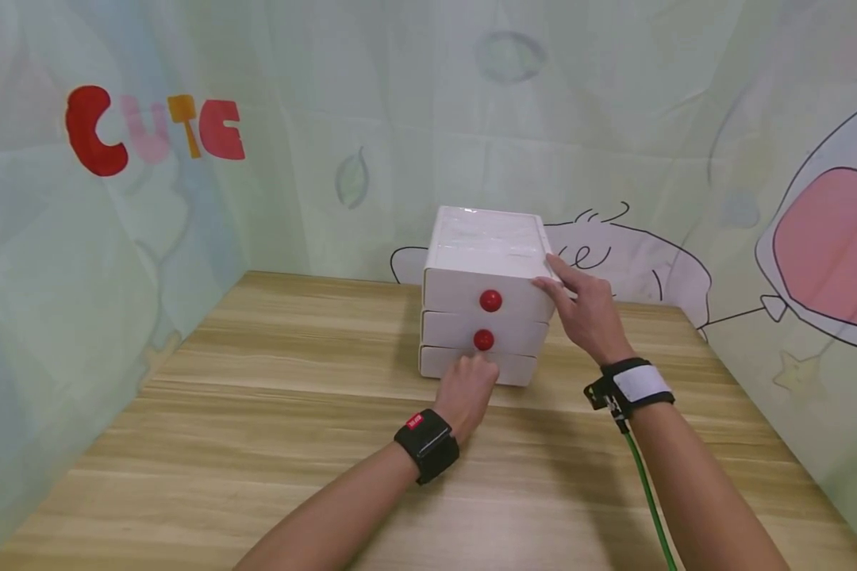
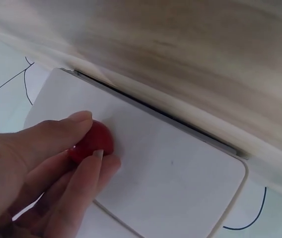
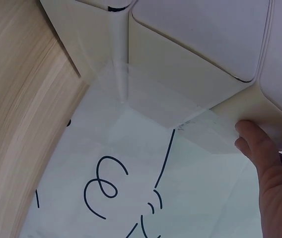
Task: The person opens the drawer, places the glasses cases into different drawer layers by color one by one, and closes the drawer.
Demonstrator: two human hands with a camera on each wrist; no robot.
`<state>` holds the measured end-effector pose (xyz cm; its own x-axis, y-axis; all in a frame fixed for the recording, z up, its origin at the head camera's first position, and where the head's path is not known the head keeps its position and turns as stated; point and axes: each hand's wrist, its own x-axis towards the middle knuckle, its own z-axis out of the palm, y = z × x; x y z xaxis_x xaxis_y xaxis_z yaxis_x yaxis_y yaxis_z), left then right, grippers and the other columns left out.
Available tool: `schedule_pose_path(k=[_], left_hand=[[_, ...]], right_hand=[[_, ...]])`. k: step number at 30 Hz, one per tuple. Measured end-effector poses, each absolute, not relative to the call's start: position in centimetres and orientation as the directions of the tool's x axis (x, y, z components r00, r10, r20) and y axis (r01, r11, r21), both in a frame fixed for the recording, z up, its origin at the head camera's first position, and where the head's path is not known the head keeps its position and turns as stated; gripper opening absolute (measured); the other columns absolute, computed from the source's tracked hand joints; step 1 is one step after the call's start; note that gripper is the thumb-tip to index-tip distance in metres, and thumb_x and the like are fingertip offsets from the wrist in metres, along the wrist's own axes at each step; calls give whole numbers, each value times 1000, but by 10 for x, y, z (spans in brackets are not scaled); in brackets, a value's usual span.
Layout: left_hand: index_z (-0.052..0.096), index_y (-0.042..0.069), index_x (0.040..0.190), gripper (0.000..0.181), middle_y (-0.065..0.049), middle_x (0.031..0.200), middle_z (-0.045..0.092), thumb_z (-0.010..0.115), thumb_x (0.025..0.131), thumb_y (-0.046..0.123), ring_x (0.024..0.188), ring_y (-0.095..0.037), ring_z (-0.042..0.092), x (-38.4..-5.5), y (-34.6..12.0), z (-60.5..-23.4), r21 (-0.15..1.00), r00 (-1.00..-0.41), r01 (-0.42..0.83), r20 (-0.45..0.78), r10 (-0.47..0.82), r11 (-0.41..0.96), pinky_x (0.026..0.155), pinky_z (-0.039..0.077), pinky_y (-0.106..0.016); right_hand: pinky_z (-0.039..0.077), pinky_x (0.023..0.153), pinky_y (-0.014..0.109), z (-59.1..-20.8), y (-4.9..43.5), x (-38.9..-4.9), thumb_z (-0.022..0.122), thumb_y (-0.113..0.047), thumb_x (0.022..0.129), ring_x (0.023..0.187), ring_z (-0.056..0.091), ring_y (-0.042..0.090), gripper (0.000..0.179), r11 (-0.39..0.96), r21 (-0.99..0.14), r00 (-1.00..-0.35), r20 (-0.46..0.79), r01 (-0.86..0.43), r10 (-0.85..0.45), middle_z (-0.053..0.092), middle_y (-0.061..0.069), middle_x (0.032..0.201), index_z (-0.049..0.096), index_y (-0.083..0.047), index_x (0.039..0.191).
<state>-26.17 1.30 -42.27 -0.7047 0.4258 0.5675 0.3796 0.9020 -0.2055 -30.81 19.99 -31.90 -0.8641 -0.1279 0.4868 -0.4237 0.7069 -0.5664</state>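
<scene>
A small white drawer unit [image 1: 486, 242] with three stacked drawers stands on the wooden table. Red round knobs mark the top drawer [image 1: 453, 292] and the middle drawer [image 1: 446, 329]. My left hand [image 1: 467, 388] is at the bottom drawer [image 1: 436, 362]. Thumb and fingers pinch that drawer's red knob [image 2: 99, 140], as the left wrist view shows; in the head view the hand hides the knob. My right hand [image 1: 591, 313] touches the unit's upper right front corner. Its fairly straight fingers [image 3: 252, 136] press the side wall in the right wrist view.
Behind the unit hangs a pale printed cloth [image 1: 400, 143], close to its back. The wooden table [image 1: 271, 381] extends to both sides and in front. A green cable [image 1: 650, 484] runs down from the right wrist strap [image 1: 639, 385].
</scene>
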Motion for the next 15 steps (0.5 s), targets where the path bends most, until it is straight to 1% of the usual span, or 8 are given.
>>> schedule_pose_path(k=[4, 10, 13, 15], left_hand=[[77, 16, 78, 16, 0, 74, 71, 76, 83, 1, 65, -14, 69, -262, 10, -422, -197, -709, 396, 555, 435, 897, 50, 54, -26], [75, 13, 81, 16, -2, 81, 71, 76, 82, -2, 68, -16, 70, -262, 5, -423, -155, -721, 453, 514, 464, 878, 53, 56, -28], [74, 12, 82, 15, -3, 82, 71, 75, 81, -3, 71, -18, 71, -262, 3, -421, -118, -731, 467, 506, 458, 876, 55, 57, -29], [74, 11, 82, 12, -4, 81, 71, 75, 84, -1, 72, -18, 71, -262, 1, -418, -83, -737, 475, 505, 448, 876, 56, 57, -30]], right_hand=[[50, 101, 56, -319, 200, -309, 60, -42, 100, 136, 55, 40, 63, 709, -565, -864, 488, -423, -127, 49, 16, 153, 42, -17, 155], [51, 100, 56, -322, 201, -309, 60, -43, 100, 135, 56, 40, 63, 713, -556, -858, 497, -427, -127, 51, 17, 152, 42, -16, 155], [51, 100, 56, -324, 202, -309, 59, -43, 100, 136, 55, 40, 63, 713, -560, -861, 493, -422, -123, 50, 17, 152, 42, -17, 155], [51, 101, 56, -324, 202, -308, 59, -44, 100, 136, 55, 40, 64, 712, -564, -864, 488, -417, -120, 50, 17, 153, 41, -17, 155]])
